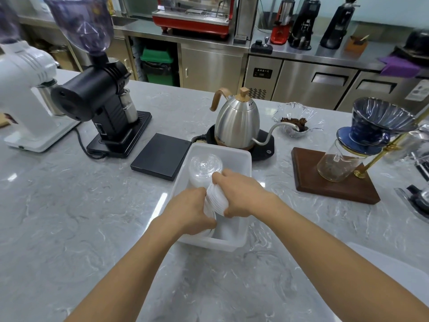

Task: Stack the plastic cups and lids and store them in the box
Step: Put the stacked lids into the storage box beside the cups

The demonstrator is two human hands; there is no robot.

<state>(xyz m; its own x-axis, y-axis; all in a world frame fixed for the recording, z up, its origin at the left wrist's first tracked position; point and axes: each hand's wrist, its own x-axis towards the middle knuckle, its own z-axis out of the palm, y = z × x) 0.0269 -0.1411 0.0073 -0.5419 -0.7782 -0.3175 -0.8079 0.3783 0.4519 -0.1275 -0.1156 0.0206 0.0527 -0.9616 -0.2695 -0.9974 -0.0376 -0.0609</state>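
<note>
— Two hands are over the white plastic box [241,159], yes? What do they hold?

— Both hold one stack of plastic cups [216,201], lying on its side. The left hand [188,212] curls its fingers around the end at 7 o'clock, the right hand [239,196] wraps the end at 1 o'clock. I think two hands keep the nested cups from sliding apart while the stack goes low into the box.

— And the lids?

— A stack of clear lids [205,167] already sits inside the box, at its 11 o'clock corner, just beside the cups.

— What is around?

— On the marble bench [69,205], a black scale [160,156] at 10 o'clock of the box and a steel gooseneck kettle [239,122] at 12 o'clock, both apart from the hands.
</note>
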